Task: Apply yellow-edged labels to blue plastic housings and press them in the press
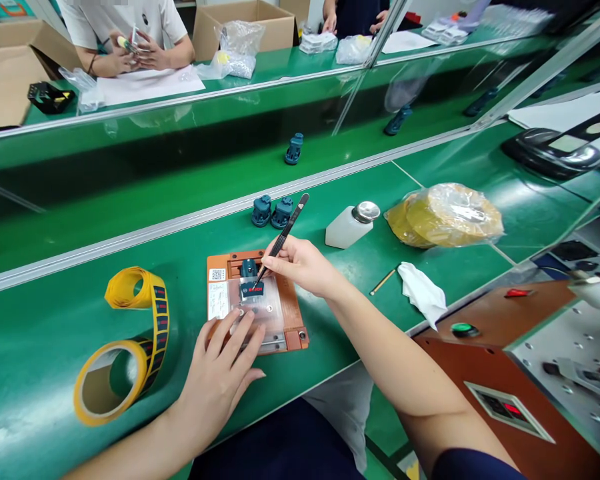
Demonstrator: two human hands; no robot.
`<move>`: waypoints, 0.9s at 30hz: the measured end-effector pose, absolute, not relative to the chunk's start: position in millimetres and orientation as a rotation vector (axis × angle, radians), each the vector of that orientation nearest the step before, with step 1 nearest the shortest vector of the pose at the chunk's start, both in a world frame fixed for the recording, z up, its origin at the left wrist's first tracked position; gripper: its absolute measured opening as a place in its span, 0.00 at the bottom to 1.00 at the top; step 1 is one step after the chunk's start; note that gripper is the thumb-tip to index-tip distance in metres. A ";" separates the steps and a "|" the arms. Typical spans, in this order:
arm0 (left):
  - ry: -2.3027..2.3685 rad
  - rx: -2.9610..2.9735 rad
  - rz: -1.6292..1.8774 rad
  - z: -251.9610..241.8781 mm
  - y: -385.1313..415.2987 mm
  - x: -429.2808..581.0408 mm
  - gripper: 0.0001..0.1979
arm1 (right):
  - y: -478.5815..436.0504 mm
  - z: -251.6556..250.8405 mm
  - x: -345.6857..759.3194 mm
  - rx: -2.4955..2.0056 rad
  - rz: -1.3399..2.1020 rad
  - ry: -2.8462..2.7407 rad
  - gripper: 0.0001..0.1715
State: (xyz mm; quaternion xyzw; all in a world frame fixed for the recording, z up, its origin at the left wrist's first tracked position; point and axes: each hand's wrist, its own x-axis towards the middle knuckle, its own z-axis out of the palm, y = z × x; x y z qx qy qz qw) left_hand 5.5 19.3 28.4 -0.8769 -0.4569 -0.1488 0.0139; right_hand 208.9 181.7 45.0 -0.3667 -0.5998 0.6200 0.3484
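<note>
In the head view, my right hand (300, 265) grips black tweezers (286, 231), their tip down at a dark label with red lettering (253, 290). The label lies in the window of a clear plate on an orange-brown fixture (295, 313). A dark blue plastic part (249, 268) sits in the fixture, partly under the plate. My left hand (227, 363) rests flat on the lower left of the plate, fingers spread and holding nothing. To the left stands a yellow label roll (111, 383), its strip of dark labels (160, 327) curling up to a smaller coil.
Two blue parts (271, 212) stand behind the fixture. A white dispenser bottle (349, 227), wrapped yellow rolls (445, 215), a swab stick (383, 283) and a white cloth (421, 293) lie rightward. A clear partition with a metal rail (180, 233) runs behind. Two other people work beyond.
</note>
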 end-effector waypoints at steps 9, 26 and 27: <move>-1.421 -2.728 -0.456 34.4 23.5 3.4 0.21 | 181.2 44.1 209.0 -0.955 1.627 -1.544 0.24; -1.472 -2.699 -0.319 42.1 46.1 9.9 0.34 | 184.7 39.1 209.9 -0.944 1.594 -1.566 0.23; -1.484 -2.703 -0.313 41.9 46.9 9.8 0.35 | 184.8 38.9 210.0 -0.947 1.591 -1.567 0.24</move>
